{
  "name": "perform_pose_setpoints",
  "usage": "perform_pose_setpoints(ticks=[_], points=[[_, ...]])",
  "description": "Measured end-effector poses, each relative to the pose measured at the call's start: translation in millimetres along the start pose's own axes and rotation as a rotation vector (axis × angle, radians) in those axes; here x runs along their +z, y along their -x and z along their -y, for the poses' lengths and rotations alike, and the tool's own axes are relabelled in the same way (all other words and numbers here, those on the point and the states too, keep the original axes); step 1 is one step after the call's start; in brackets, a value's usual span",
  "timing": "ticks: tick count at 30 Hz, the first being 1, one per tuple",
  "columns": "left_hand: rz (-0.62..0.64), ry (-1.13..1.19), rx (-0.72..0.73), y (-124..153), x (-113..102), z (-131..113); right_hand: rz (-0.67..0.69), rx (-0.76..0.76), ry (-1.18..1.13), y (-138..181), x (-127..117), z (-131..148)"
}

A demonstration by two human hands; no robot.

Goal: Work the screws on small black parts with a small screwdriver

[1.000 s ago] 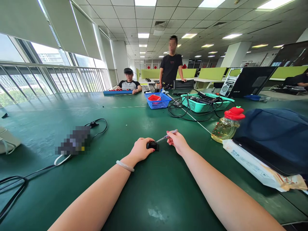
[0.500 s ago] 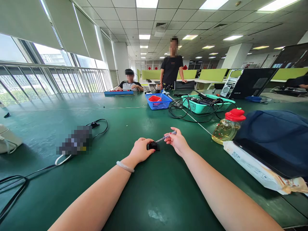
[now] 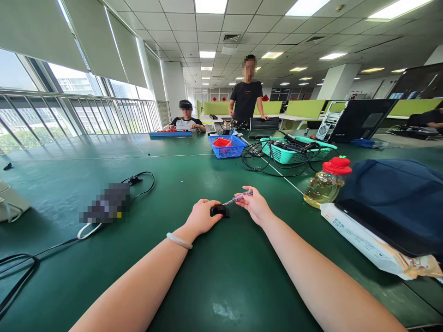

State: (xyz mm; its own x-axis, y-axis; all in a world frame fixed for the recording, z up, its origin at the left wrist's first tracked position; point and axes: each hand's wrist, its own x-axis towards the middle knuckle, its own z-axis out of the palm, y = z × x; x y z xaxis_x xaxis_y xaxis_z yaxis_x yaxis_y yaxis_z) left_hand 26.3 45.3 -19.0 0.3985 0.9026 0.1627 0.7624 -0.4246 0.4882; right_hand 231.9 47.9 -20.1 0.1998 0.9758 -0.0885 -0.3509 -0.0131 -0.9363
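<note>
On the green table [image 3: 224, 272] before me: my left hand [image 3: 202, 216], thumb and fingers grasping a small black part [image 3: 220, 211] set down there. Just right of it: my right hand [image 3: 256, 206], pinching a slim screwdriver [image 3: 239, 197], tip at the part's upper side — contact too small to tell. Best practice, I judge: brace the part firmly, press lightly, don't let the tip skid. Beyond: red-capped bottle [image 3: 324, 186], blue basket [image 3: 229, 150].

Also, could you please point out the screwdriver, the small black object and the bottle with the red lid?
Screwdriver [image 3: 230, 201]: head view, on its metal shaft.
Small black object [image 3: 218, 210]: head view, on its near side.
Bottle with the red lid [image 3: 323, 188]: head view, on its clear body.
</note>
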Motion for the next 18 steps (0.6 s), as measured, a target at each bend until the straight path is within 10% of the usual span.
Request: perform_pose_setpoints(ticks=[18], points=[[-0.008,-0.003,-0.001,0.0,0.7,1.0,-0.031,0.087,-0.181,-1.2,-3.4,4.5]])
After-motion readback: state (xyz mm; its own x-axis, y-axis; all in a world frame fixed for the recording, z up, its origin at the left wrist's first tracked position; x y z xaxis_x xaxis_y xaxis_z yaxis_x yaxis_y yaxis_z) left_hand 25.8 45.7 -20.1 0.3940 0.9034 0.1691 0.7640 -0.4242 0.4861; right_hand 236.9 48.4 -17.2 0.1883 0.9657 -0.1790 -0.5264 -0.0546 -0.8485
